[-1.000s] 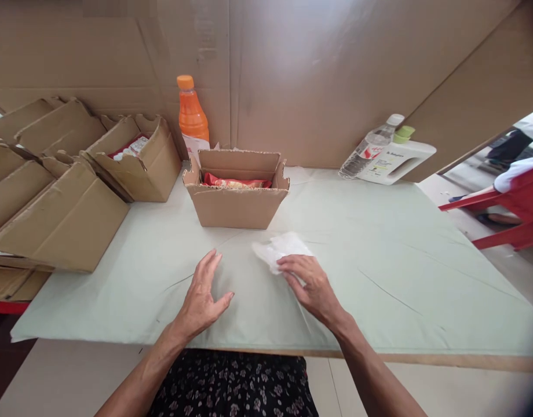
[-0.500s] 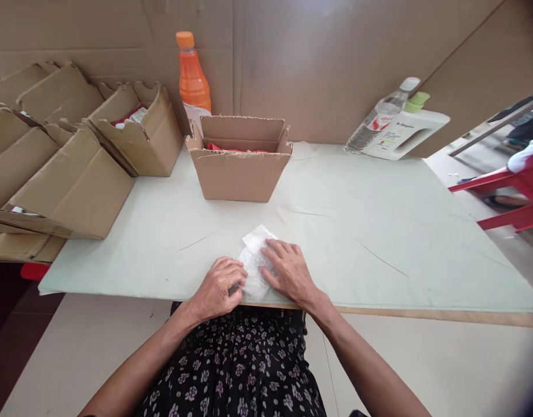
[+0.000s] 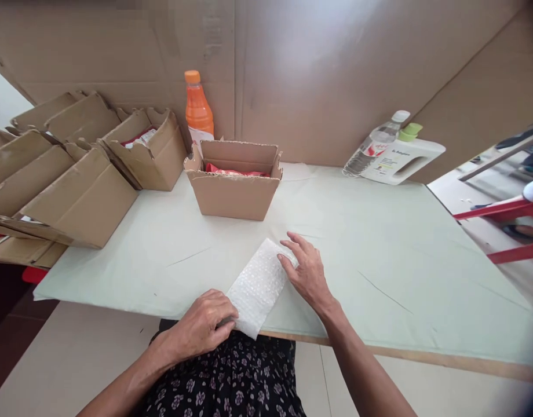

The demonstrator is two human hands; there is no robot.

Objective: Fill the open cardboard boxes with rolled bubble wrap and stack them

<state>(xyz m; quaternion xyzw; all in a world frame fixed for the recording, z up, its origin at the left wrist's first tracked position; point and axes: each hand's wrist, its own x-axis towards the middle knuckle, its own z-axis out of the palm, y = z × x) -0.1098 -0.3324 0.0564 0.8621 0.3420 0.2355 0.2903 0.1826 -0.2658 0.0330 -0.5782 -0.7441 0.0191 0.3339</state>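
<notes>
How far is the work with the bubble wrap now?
Done: the bubble wrap sheet lies spread flat at the table's near edge. In hand: the left hand pinches its near end, the right hand presses its far end. Left: nothing lies on it yet; the open box holds red packets.

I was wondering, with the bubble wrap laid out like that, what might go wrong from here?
The bubble wrap lies with its near corner over the edge of the table, so it might slide off if the left hand loosens its pinch. The right hand only presses the far end flat, so the sheet may curl back up. The open box stands close behind and could be nudged.
</notes>
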